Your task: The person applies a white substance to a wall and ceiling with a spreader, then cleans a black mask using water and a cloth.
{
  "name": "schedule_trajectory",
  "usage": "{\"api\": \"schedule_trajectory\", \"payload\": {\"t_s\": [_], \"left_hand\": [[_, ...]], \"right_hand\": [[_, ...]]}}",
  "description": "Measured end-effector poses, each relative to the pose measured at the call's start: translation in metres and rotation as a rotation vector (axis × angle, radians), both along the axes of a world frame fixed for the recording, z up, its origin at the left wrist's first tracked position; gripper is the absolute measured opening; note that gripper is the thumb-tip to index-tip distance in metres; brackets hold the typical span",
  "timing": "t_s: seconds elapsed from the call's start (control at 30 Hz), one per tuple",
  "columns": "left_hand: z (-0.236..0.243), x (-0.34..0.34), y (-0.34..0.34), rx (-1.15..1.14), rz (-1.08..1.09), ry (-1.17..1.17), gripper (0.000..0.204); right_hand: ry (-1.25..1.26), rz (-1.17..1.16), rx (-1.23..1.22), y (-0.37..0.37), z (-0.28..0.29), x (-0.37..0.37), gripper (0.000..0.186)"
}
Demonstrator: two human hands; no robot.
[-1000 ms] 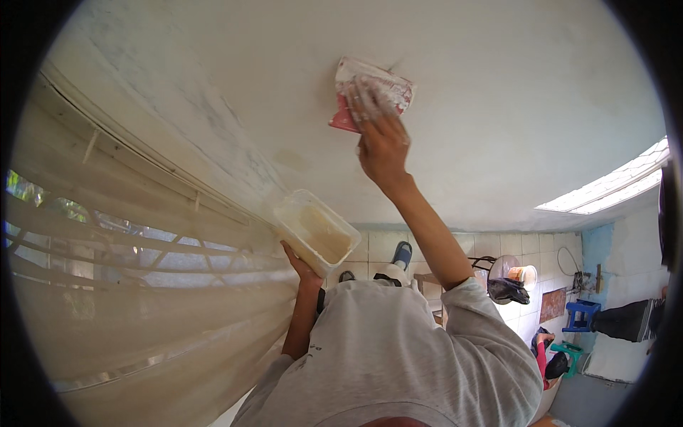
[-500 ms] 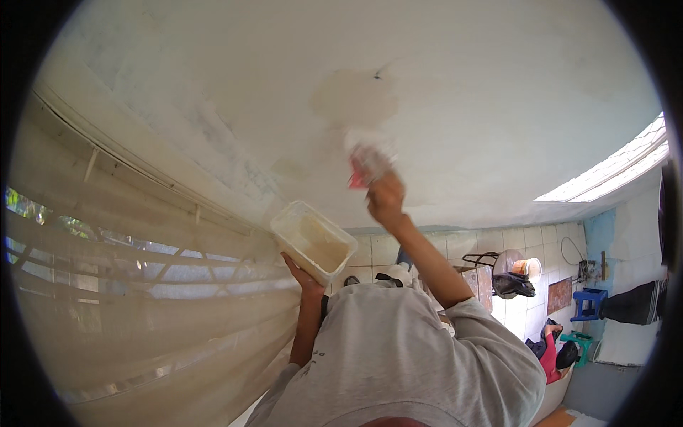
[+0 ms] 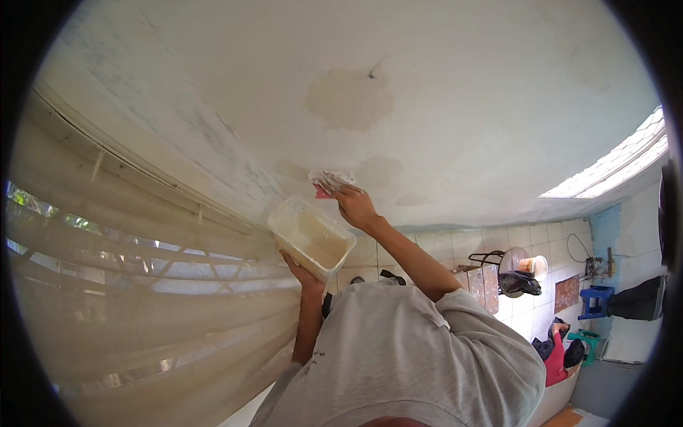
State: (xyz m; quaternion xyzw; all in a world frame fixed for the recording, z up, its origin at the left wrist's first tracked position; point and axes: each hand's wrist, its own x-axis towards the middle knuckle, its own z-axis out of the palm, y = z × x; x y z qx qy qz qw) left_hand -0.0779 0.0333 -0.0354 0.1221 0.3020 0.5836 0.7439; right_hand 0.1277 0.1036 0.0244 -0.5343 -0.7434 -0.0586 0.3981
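My left hand [image 3: 304,272] supports a translucent plastic tub [image 3: 287,222] from beneath and the side, tilted toward me. Cream-coloured paste coats its inside. My right hand [image 3: 356,204] grips a red-edged scraper [image 3: 321,192] just above the tub's far rim. White paste smears the scraper and my fingers. The scraper is at the pale wall [image 3: 469,107], though whether it touches is hard to tell. A large darker, damp-looking patch [image 3: 348,98] with a small dark mark above it shows on the wall, and a smaller patch [image 3: 384,171] lies right of the scraper.
A sheer curtain [image 3: 156,299] hangs along the left. On the tiled floor at right are a round stool [image 3: 511,260] with a white bucket [image 3: 538,267] and black bag [image 3: 519,283], and a blue stool [image 3: 595,302]. A person in a red top [image 3: 555,359] sits at lower right.
My right hand with the scraper has come down and left from the wall patch toward the tub. The tub has barely moved.
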Motion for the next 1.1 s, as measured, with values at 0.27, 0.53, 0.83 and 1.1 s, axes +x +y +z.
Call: {"api": "schedule_trajectory", "payload": {"t_s": [0.27,0.53,0.83,1.1], "left_hand": [[0.002,-0.013,-0.006,-0.009,0.026,-0.047,0.077],[0.001,-0.006,0.001,0.014,0.028,-0.012,0.077],[-0.001,-0.019,-0.005,0.005,0.046,-0.002,0.082],[0.014,0.000,0.000,0.015,0.009,0.060,0.082]], "right_hand": [[0.066,-0.248,0.591,0.001,0.186,0.050,0.069],[-0.091,-0.045,0.007,0.023,0.005,0.029,0.069],[0.079,-0.090,0.482,-0.013,0.093,0.039,0.071],[-0.020,-0.226,0.188,0.041,0.042,0.059,0.062]]}}
